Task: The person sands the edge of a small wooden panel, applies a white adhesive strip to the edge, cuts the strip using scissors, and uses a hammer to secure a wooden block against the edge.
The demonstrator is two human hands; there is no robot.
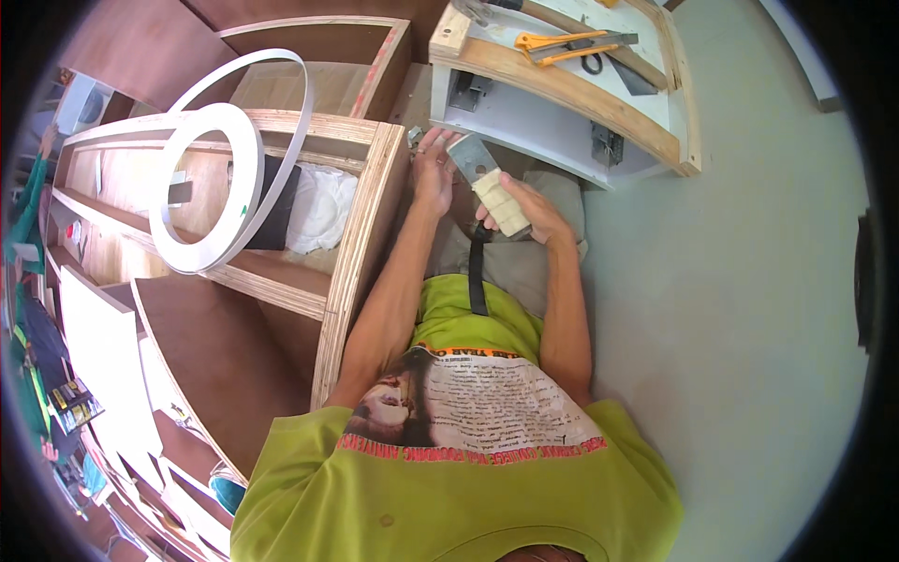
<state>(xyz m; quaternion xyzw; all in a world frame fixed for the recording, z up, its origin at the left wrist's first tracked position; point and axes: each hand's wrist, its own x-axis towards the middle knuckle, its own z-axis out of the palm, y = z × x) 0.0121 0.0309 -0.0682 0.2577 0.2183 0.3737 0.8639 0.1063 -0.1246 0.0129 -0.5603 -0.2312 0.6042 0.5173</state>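
Note:
My right hand point(536, 208) is closed round a flat steel blade point(474, 159) whose grip is wrapped in cream tape. The blade has a hole and points up and left, toward my left hand point(433, 173). The fingers of my left hand are stretched out and slightly apart beside the blade's end, close to the plywood frame; nothing shows in them. Just beyond both hands stands a white-faced cabinet piece point(534, 122) with a wooden edge and dark hinges. On its top lie orange utility knives point(573, 45) and a dark triangular piece point(633, 77).
To my left stands a plywood frame point(361, 234) with a large roll of white edge banding point(248, 187) and a crumpled white cloth point(320, 208). Brown panels point(225, 356) lean nearer. Grey floor point(730, 281) extends to the right. Other people are at the far left.

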